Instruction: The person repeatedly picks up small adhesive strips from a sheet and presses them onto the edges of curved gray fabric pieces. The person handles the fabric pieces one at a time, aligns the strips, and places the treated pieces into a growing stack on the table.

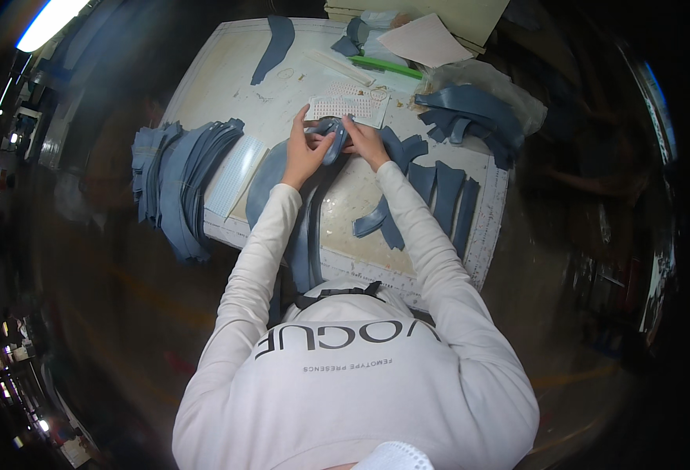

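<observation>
Over the middle of the table, my left hand (306,150) and my right hand (367,143) pinch a folded blue-grey leather-like piece (334,141) between thumbs and fingers. Just beyond them lies a white sheet with rows of small red-marked stickers (343,110). Below my left hand, long curved blue-grey strips (306,235) run down over the table's near edge; whether they join the held piece I cannot tell. Several flat cut pieces (444,196) of the same material lie beside my right forearm.
The pale table (227,63) carries a thick stack of blue-grey pieces (180,184) overhanging its left edge. Beside it lies a pale striped strip (235,176). At right, a pile (470,113) rests against clear plastic (517,98). A green bar (386,67) and pink sheet (425,41) lie at the back.
</observation>
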The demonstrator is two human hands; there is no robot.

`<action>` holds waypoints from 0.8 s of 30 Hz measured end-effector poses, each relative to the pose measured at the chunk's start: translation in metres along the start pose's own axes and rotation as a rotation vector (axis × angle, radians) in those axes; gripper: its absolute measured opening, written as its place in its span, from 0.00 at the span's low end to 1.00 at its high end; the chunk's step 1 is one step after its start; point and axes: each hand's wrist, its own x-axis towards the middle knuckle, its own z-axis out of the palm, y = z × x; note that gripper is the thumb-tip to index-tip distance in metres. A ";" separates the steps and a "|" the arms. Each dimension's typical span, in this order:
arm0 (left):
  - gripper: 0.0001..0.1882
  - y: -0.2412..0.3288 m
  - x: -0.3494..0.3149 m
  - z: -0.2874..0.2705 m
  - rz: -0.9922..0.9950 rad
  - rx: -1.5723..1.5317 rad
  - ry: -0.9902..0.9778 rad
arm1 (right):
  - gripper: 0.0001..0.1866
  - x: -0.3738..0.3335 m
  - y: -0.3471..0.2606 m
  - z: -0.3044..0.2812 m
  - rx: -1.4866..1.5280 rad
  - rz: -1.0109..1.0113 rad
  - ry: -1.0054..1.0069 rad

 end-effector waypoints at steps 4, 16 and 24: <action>0.32 -0.011 -0.013 -0.036 -0.150 -0.207 0.041 | 0.15 -0.013 -0.026 0.019 -0.237 -0.354 0.018; 0.32 -0.045 -0.145 -0.130 -0.407 -1.093 -0.416 | 0.12 -0.034 -0.174 0.081 0.137 -0.591 -0.202; 0.27 -0.017 -0.176 -0.164 -0.594 -0.672 0.061 | 0.14 0.016 -0.099 0.069 0.366 -0.103 -0.186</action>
